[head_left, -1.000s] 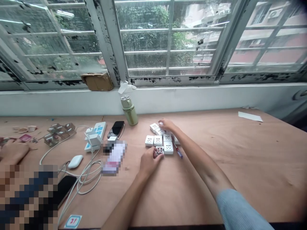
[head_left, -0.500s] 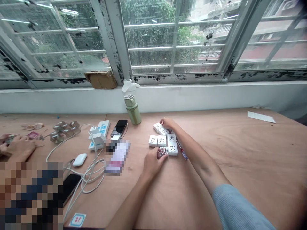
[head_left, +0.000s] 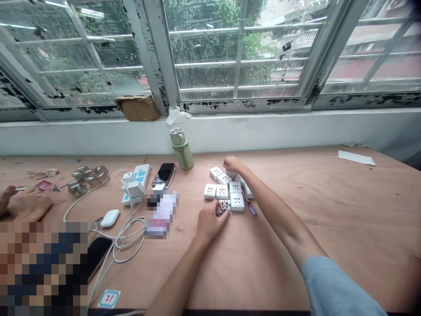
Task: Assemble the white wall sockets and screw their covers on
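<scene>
Left hand (head_left: 210,223) pinched a small patterned block (head_left: 224,206) between narrowly closed fingers, at 6 o'clock of the socket cluster (head_left: 222,191) and just touching its lowest white module (head_left: 237,202). Block lay at 1 o'clock from the left wrist, and the left hand was the nearer; its long axis could not be told. Right hand (head_left: 233,164) lay at 12 o'clock, fingers curled at the far modules (head_left: 224,178); any grip unclear. Screwdriver (head_left: 252,209) lay at 4 o'clock, beside the right forearm (head_left: 272,206). Another person's hand (head_left: 28,206) rested at 9 o'clock, well apart.
</scene>
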`<state>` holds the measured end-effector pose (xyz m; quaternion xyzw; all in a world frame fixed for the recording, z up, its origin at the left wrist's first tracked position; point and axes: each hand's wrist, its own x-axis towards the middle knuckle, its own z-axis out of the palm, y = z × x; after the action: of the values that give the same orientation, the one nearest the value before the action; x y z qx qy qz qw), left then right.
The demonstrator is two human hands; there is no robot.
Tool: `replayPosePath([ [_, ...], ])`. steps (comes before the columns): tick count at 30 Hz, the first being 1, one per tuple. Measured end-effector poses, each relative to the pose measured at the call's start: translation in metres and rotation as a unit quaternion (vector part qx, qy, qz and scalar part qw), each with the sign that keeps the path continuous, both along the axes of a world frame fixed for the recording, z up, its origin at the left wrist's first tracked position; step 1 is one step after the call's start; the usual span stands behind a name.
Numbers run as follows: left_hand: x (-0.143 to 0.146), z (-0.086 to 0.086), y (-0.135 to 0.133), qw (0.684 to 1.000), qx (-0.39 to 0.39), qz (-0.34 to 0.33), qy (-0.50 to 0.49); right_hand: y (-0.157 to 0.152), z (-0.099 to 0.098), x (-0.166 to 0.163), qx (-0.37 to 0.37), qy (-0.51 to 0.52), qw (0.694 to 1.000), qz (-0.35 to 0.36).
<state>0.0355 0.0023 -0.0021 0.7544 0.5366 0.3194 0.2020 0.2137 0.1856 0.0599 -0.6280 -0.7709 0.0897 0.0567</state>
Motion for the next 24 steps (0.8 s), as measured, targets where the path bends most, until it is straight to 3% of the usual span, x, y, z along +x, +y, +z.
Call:
replayPosePath([
  [4,0.0,0.001,0.001,1.0,-0.001,-0.001,0.004,-0.059,0.006,0.036,0.036,0.014,0.999,0.009],
  [10,0.001,0.005,0.001,1.0,-0.005,0.0,0.007,-0.137,-0.01,0.063,0.081,0.027,0.996,0.034],
  [19,0.0,0.004,0.001,1.0,-0.008,0.001,-0.01,-0.147,-0.039,0.038,0.095,-0.034,0.994,0.047],
  [24,0.0,0.003,0.003,1.0,-0.003,0.007,-0.02,-0.147,-0.037,0.039,0.094,-0.024,0.995,0.037],
])
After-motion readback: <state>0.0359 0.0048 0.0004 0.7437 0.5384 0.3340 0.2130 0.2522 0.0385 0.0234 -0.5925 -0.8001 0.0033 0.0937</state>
